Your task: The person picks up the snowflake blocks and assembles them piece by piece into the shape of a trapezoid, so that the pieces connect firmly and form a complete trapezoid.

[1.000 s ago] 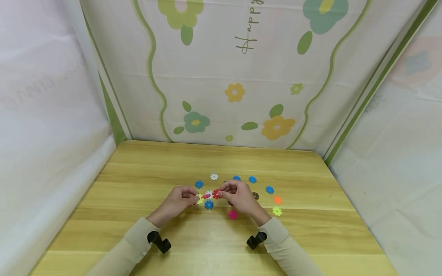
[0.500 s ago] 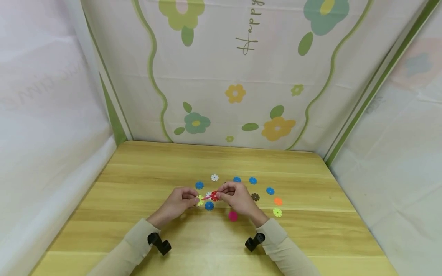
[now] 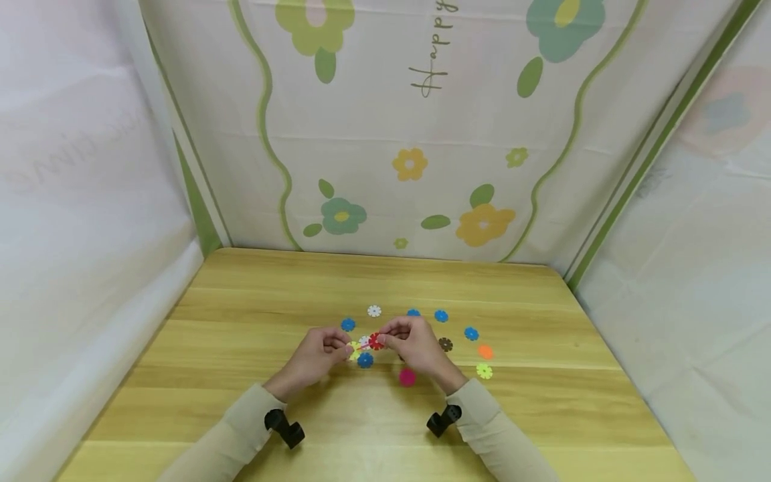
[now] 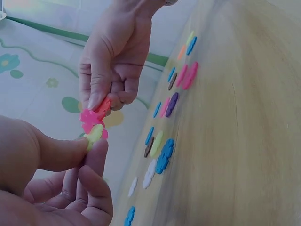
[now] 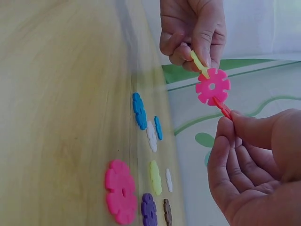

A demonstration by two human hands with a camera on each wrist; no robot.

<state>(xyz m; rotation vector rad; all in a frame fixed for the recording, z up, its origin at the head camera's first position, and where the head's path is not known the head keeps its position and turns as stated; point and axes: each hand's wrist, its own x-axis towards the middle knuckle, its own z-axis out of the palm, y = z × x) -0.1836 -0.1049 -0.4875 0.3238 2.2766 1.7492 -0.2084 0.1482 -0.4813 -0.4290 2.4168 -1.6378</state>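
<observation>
Three slotted plastic snowflake discs are joined in a row above the table. The middle one is a pink disc point(image 5: 205, 89), its slots meeting a yellow disc point(image 5: 199, 64) on one side and a red disc point(image 5: 223, 108) on the other. Between thumb and fingers, my left hand point(image 3: 312, 356) pinches the yellow disc. My right hand point(image 3: 418, 345) holds the red disc by its edge, thumb against forefinger. From the head view the pink disc looks thin, nearly edge-on. Fingertips cover parts of the yellow and red discs.
Loose discs lie around and beneath the hands on the wooden table point(image 3: 385, 428): blue point(image 3: 365, 360), white point(image 3: 374, 311), pink point(image 3: 407, 377), brown point(image 3: 445, 344), orange point(image 3: 485, 351) and yellow-green point(image 3: 484, 371). A printed cloth wall point(image 3: 361, 120) rises behind the table.
My left hand has shifted slightly right, toward the right hand, with the yellow disc. The joined pink disc has turned from broader to thinner in the head view. Loose discs stay put.
</observation>
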